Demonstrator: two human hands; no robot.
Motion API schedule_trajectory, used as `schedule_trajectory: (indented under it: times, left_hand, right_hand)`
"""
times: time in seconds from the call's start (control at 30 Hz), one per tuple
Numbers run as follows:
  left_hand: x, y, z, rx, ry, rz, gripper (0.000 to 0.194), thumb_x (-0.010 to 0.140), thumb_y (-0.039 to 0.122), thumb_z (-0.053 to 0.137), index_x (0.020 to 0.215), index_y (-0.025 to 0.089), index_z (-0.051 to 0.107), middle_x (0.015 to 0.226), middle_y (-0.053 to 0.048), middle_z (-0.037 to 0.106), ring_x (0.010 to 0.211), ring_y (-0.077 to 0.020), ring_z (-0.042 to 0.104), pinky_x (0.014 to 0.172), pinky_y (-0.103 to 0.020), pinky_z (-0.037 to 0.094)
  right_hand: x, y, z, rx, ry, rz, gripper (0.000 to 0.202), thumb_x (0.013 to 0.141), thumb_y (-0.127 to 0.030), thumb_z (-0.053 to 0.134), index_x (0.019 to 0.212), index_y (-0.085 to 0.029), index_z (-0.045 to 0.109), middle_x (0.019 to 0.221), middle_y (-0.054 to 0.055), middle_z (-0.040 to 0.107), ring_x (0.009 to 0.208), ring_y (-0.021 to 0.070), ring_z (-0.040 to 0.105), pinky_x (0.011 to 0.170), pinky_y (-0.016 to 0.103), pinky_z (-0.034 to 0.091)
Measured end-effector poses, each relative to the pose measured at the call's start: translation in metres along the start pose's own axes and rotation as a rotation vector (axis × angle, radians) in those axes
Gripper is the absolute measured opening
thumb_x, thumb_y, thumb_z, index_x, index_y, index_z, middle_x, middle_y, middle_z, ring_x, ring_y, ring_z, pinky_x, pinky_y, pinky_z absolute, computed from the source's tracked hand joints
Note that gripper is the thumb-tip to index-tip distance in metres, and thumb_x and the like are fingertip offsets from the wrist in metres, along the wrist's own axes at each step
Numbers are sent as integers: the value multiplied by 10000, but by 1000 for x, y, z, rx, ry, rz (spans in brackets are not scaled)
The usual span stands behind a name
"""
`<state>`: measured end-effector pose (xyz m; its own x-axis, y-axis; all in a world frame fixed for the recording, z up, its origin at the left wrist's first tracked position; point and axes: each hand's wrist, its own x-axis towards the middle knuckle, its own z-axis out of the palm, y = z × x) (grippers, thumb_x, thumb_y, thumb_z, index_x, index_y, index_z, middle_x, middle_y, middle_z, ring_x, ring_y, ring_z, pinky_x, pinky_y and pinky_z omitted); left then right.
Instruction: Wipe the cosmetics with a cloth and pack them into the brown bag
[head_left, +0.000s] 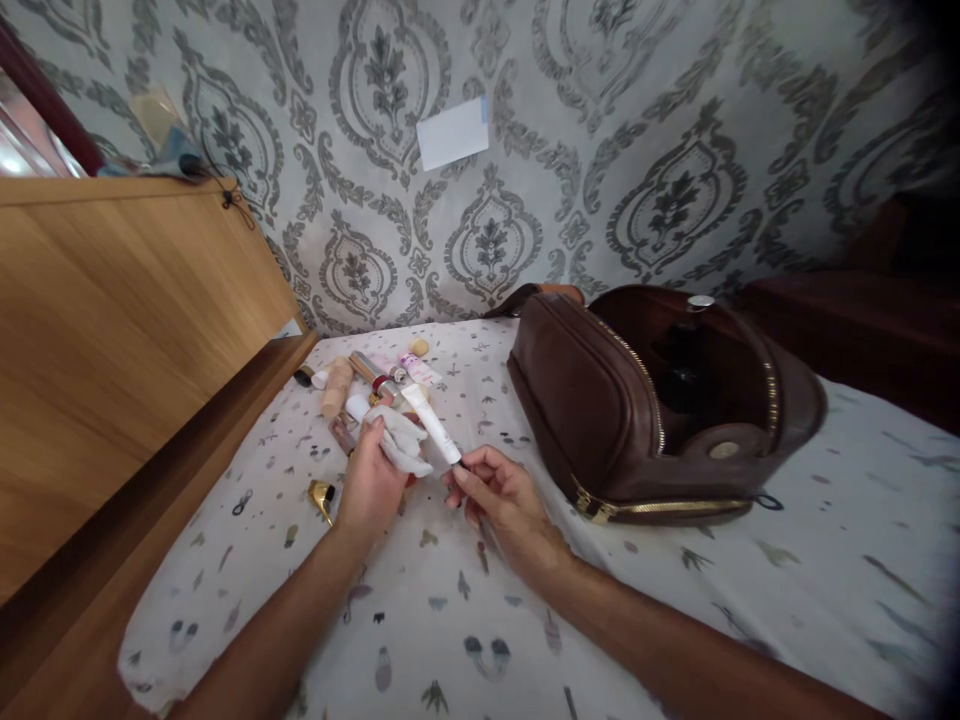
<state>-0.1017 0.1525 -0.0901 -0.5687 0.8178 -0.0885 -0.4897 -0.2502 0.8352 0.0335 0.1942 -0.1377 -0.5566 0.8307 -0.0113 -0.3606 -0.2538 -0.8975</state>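
Observation:
My left hand (373, 487) is closed on a crumpled white cloth or tissue (405, 440), left of centre. A slim white tube (433, 425) points up and to the left, its dark end pinched between the fingers of my right hand (499, 500). The cloth lies close beside the tube; whether they touch is unclear. Just beyond both hands is a loose group of cosmetics, with a beige bottle (337, 387), a pink and white tube (419, 368) and several other small items. A gold item (321, 495) rests left of my left hand.
An open brown leather bag (600, 400) stands at the right on the patterned white sheet (450, 640). A wooden panel (127, 340) borders the left side. Patterned wallpaper with a white card (453, 134) rises behind.

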Motion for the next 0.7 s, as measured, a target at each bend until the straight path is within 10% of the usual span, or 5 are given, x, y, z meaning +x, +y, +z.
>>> schedule_trajectory:
  times: [0.3, 0.47, 0.7]
  left_hand:
    - [6, -10, -9, 44, -82, 151, 172, 753, 305, 749, 825, 191, 642, 881, 7, 693, 911, -138, 647, 872, -246, 486]
    - [9, -11, -14, 186, -182, 265, 275, 782, 343, 753, 982, 218, 611, 990, 4, 672, 932, -135, 630, 836, -236, 491]
    - [-1, -4, -18, 828, -141, 620, 121, 854, 277, 652, 921, 217, 571, 833, 28, 568, 759, -132, 547, 701, -240, 458]
  right_hand:
    - [-1, 9, -2, -191, -7, -152, 348, 731, -442, 760, 774, -213, 501, 608, -63, 524, 486, 80, 433, 426, 206, 297]
    - [0, 10, -2, -216, -11, -230, 331, 746, -428, 747, 757, -214, 496, 596, -72, 495, 506, 87, 434, 477, 220, 342]
    - [-3, 6, -1, -242, -18, -246, 312, 759, -420, 737, 752, -214, 503, 607, -68, 492, 517, 90, 422, 488, 226, 348]
